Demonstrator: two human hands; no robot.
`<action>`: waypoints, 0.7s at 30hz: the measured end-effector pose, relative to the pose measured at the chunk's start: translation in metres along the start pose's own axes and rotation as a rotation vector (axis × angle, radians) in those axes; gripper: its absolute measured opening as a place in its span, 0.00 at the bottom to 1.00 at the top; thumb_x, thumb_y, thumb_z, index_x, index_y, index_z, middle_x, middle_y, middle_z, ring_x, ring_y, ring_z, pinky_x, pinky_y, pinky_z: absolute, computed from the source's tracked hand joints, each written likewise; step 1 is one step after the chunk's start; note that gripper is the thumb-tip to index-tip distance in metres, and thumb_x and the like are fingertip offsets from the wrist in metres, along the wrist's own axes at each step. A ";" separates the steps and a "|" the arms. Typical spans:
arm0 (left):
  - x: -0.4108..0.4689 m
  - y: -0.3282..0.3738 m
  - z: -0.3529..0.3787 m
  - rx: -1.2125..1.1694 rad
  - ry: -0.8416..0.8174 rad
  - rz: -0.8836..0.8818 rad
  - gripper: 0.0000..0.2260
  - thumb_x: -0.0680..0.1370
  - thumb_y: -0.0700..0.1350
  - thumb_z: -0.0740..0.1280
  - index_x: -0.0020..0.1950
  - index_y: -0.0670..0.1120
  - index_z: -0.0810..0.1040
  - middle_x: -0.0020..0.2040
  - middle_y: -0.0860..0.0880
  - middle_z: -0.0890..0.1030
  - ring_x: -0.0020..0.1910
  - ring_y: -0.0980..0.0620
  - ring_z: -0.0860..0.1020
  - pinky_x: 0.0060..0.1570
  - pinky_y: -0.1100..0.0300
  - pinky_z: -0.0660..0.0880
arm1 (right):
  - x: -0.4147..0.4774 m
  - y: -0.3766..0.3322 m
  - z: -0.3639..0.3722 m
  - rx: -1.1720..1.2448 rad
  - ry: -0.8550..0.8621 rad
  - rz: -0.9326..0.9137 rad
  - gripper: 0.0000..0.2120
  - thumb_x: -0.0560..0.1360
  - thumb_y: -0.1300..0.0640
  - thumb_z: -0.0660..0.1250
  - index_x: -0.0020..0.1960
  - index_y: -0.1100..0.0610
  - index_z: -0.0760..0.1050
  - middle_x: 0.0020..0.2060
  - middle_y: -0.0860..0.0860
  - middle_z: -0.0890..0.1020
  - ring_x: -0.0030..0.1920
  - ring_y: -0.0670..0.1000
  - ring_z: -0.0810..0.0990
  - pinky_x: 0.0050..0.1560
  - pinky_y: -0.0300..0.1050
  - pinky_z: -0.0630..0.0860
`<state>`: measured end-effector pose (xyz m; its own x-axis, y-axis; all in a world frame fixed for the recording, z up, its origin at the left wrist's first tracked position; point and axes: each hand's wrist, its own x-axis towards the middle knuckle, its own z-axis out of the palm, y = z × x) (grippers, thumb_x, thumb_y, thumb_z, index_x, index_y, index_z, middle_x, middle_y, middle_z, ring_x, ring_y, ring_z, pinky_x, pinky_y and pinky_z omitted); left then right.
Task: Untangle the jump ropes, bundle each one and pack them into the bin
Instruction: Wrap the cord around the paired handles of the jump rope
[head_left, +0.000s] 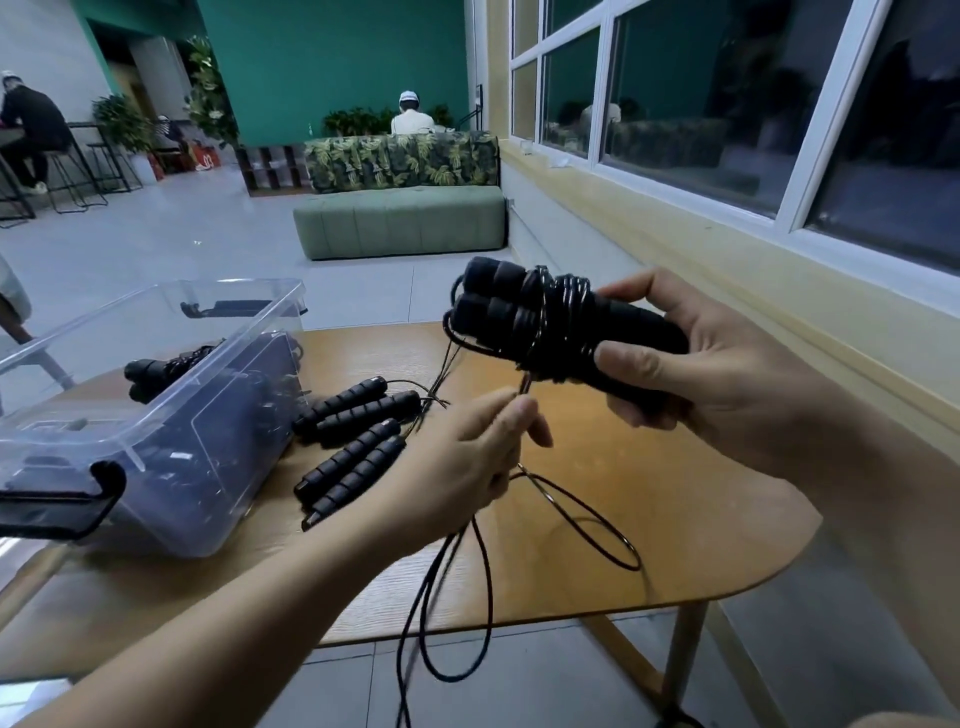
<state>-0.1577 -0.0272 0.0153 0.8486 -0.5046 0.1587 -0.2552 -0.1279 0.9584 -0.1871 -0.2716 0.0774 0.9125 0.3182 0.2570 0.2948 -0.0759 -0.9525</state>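
My right hand (691, 364) grips a pair of black foam jump-rope handles (514, 306) held side by side above the table, with black cord coiled around their middle. My left hand (467, 462) pinches the loose cord (467, 597) just below the bundle; the slack hangs in loops over the table's front edge. Two more pairs of black handles (353, 441) lie on the wooden table beside the clear plastic bin (156, 415). A bundled rope (156, 374) sits inside the bin.
The wooden table (675, 493) has a rounded right corner close to a yellow wall under windows. The bin has black latches at its ends. Beyond the table are a green bench (400, 221), a leafy-patterned sofa and seated people far off.
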 end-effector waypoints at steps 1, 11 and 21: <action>-0.002 0.000 0.004 0.042 -0.015 -0.012 0.17 0.89 0.51 0.58 0.53 0.41 0.79 0.30 0.55 0.65 0.27 0.54 0.62 0.28 0.59 0.62 | 0.002 0.003 0.001 -0.062 0.051 0.007 0.19 0.76 0.51 0.77 0.64 0.48 0.77 0.44 0.60 0.81 0.38 0.60 0.78 0.34 0.45 0.75; -0.009 0.005 0.001 0.534 -0.066 -0.019 0.08 0.87 0.49 0.61 0.50 0.53 0.78 0.26 0.52 0.77 0.25 0.52 0.77 0.28 0.62 0.69 | 0.011 0.021 0.010 -0.122 0.105 0.036 0.12 0.85 0.64 0.66 0.67 0.57 0.73 0.51 0.59 0.78 0.44 0.54 0.79 0.42 0.46 0.76; -0.011 0.011 0.000 0.500 -0.139 0.022 0.10 0.87 0.51 0.63 0.50 0.51 0.81 0.27 0.58 0.74 0.27 0.57 0.74 0.31 0.61 0.68 | 0.019 0.033 -0.001 -0.702 0.409 -0.074 0.14 0.81 0.52 0.74 0.61 0.47 0.71 0.50 0.44 0.82 0.45 0.46 0.84 0.44 0.42 0.77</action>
<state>-0.1702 -0.0233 0.0241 0.7796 -0.6162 0.1116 -0.4911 -0.4910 0.7196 -0.1595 -0.2693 0.0506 0.8750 -0.0144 0.4838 0.3434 -0.6859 -0.6415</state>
